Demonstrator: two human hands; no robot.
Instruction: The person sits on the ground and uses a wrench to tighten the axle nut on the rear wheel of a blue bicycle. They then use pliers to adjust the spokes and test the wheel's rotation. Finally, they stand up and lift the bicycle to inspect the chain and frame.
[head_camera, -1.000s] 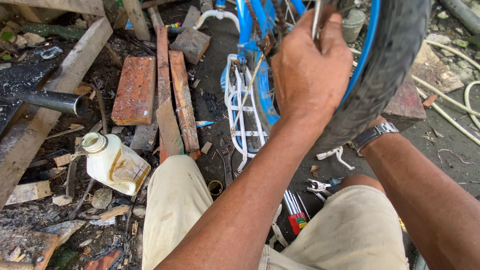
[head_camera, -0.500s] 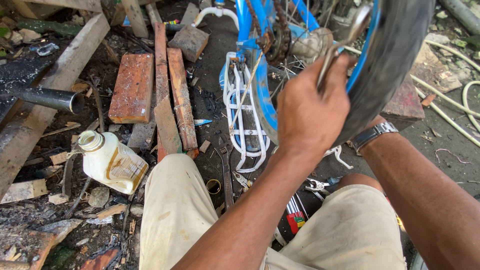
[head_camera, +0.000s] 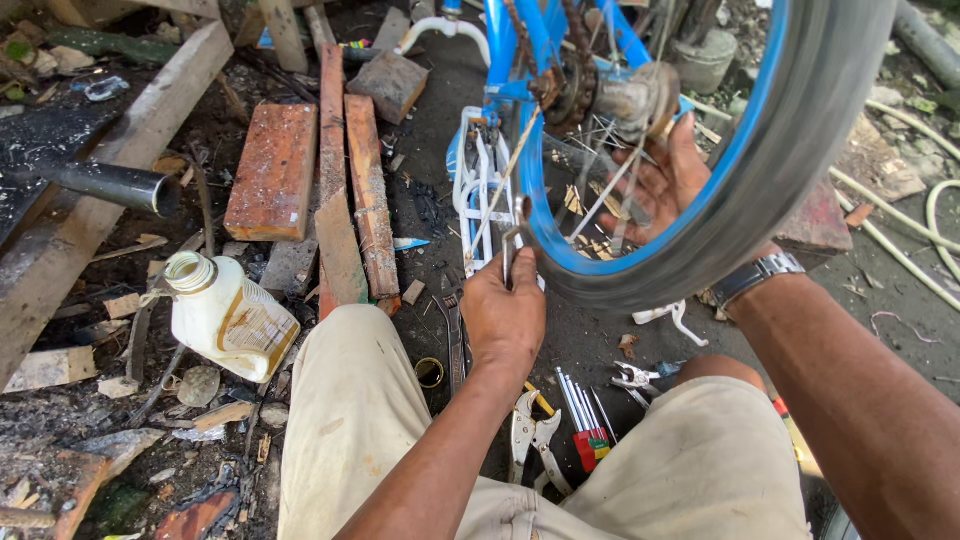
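Wheel rim (head_camera: 640, 265) between 2 hands

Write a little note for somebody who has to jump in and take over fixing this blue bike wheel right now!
Left hand: pinching a thin metal tool at the blue rim of the wheel, near a spoke.
Right hand: reaching through the spokes, palm by the hub; watch on that wrist.
Wheel: still mounted in the upturned blue bike frame, tyre on and blurred.
Nearby on the ground: pliers, red-handled set of keys, white plastic bottle.
Done and left: cannot tell how many spokes are finished.
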